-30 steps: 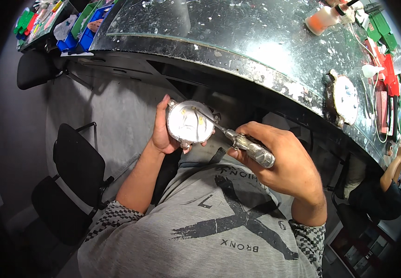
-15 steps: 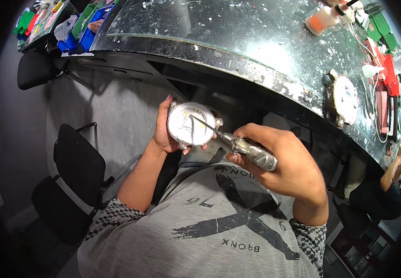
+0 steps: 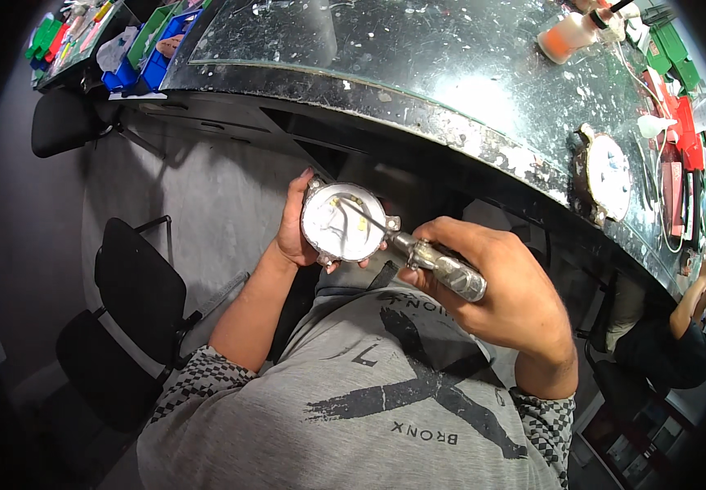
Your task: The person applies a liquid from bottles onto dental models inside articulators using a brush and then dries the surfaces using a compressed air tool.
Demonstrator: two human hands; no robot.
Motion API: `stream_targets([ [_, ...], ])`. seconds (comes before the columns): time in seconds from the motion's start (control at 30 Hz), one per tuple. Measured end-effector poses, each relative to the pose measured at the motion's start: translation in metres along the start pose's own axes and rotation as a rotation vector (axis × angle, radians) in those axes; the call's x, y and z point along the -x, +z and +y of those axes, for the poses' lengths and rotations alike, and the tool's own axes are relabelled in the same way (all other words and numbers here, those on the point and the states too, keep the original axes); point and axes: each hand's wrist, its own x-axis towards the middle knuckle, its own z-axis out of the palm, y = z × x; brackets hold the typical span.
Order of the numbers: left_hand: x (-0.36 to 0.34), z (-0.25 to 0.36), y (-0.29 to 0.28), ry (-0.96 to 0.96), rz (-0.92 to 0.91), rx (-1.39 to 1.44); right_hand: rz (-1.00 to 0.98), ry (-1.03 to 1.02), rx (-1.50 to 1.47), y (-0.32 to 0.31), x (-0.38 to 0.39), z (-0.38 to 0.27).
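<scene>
My left hand [image 3: 291,220] is wrapped round a round metal flask half [image 3: 351,243] with small lugs on its rim, holding it in front of the bench. White, plaster-like material fills the flask, with small yellowish spots in it. My right hand [image 3: 512,282] is closed round a worn, silvery metal hand tool [image 3: 455,276] with a long thin dark shaft. The shaft reaches over the white surface, its tip near the upper yellowish spots. Whether the tip touches I cannot tell. My left fingertips show below the rim; the rest are hidden under the flask.
Ahead is a dark, white-spattered bench [image 3: 385,49]. On its right lie a similar round flask [image 3: 610,175], a bottle of orange liquid [image 3: 561,41] and red tools [image 3: 683,135]. Blue bins [image 3: 157,65] stand far left. Black chairs [image 3: 140,273] are at left; another person [image 3: 667,347] sits at right.
My left hand has shifted the flask slightly to the right and tilted it a little. The tool and my right hand have stayed almost in place.
</scene>
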Motion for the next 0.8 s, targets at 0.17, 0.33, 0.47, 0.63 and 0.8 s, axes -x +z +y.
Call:
stream_targets([
  [0.17, 0.000, -0.002, -0.008, -0.001, -0.007, 0.095, -0.038, 0.014, 0.006, -0.005, 0.001, -0.004],
  [0.33, -0.001, 0.001, -0.020, -0.006, -0.040, -0.027, -0.075, 0.036, -0.008, -0.010, 0.002, -0.006],
  [0.47, -0.001, 0.000, -0.023, 0.032, 0.055, -0.153, -0.112, 0.071, -0.001, -0.016, -0.001, -0.010],
  [0.63, 0.003, 0.007, -0.027, 0.035, 0.067, -0.306, -0.131, 0.067, 0.022, -0.016, 0.000, -0.011],
  [0.8, 0.006, 0.008, -0.018, 0.091, 0.189, -0.419, -0.131, 0.006, 0.023, -0.012, 0.003, -0.005],
])
